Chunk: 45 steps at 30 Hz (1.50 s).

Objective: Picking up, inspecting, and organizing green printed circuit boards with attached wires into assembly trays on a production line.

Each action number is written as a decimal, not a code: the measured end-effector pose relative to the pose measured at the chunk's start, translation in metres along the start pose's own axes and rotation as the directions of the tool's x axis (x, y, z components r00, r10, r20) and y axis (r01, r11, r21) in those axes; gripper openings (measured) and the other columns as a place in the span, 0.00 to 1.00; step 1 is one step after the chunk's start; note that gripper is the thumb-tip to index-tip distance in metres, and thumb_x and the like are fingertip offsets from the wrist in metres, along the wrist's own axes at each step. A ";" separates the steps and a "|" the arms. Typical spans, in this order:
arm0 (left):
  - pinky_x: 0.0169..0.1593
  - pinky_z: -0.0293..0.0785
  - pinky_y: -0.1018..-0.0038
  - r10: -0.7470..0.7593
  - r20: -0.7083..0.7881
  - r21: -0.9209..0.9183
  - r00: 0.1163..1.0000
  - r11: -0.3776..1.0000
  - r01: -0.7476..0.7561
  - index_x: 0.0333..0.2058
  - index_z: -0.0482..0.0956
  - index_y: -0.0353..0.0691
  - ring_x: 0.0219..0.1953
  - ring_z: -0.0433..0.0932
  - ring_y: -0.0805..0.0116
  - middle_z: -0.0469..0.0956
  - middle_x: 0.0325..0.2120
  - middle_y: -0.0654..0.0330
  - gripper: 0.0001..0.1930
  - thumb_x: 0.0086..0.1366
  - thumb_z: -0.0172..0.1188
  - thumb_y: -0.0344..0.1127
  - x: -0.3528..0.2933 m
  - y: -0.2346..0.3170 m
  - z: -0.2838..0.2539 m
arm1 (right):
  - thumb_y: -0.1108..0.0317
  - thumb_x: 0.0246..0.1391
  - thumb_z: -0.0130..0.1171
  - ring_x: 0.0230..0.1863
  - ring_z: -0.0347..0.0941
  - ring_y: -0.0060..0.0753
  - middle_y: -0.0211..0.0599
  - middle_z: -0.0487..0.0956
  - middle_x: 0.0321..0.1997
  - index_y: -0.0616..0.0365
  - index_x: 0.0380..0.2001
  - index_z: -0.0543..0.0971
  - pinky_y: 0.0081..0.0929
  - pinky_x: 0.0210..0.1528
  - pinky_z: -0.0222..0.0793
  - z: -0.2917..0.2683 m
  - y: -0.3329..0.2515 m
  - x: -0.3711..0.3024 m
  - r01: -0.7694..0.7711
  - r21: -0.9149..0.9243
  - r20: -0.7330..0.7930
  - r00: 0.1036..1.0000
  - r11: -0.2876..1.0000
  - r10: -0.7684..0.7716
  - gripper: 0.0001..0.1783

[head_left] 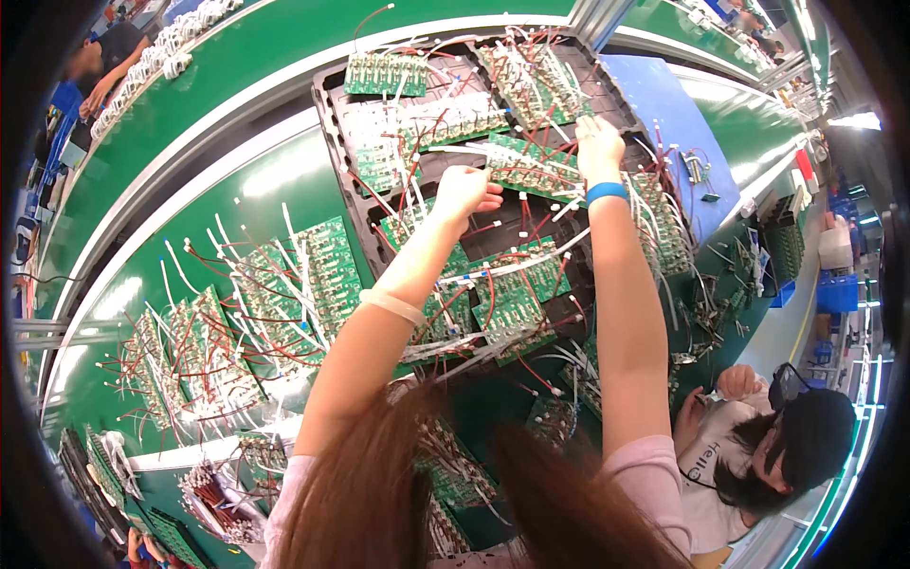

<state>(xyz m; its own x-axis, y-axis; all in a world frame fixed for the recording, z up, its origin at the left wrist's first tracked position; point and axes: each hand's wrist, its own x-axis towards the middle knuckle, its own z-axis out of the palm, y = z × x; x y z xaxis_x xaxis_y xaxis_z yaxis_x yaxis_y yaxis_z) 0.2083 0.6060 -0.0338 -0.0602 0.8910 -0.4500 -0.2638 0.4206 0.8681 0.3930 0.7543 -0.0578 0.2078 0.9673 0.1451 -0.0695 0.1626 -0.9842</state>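
A green circuit board panel [536, 173] with white parts and red and white wires lies tilted between my hands, over a black tray [334, 123]. My left hand [471, 192] is closed at the panel's left end, its fingers curled and the thumb side against the board. At the right end my right hand [599, 144] is closed too, with its fingertips bent down and partly hidden. Around them in the tray lie several more wired boards [533, 81], some beyond my hands and some nearer to me. Loose connector leads hang below the panel.
Wired boards [327, 270] stand in a row on the green table [256, 213] at left. A blue mat [678, 123] with small parts lies right of the tray. At lower right sits another person [730, 455], hands near loose parts. A metal-edged conveyor [227, 104] runs behind.
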 end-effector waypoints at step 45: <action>0.30 0.66 0.78 0.489 0.297 -0.225 0.820 0.871 -0.437 0.34 0.65 0.33 0.28 0.70 0.70 0.70 0.27 0.56 0.12 0.51 0.38 0.30 -0.110 0.105 0.034 | 0.76 0.43 0.41 0.28 0.65 0.23 0.31 0.68 0.27 0.61 0.32 0.64 0.23 0.32 0.63 -0.035 -0.198 -0.184 0.026 0.514 0.006 0.999 0.857 -0.034 0.09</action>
<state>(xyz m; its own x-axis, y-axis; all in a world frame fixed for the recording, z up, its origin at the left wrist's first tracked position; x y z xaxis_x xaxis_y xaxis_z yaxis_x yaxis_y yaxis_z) 0.2200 0.5586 0.1142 0.1079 0.9872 0.1175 -0.4204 -0.0618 0.9053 0.4023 0.5371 0.1071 0.2041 0.9625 0.1788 -0.5562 0.2643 -0.7879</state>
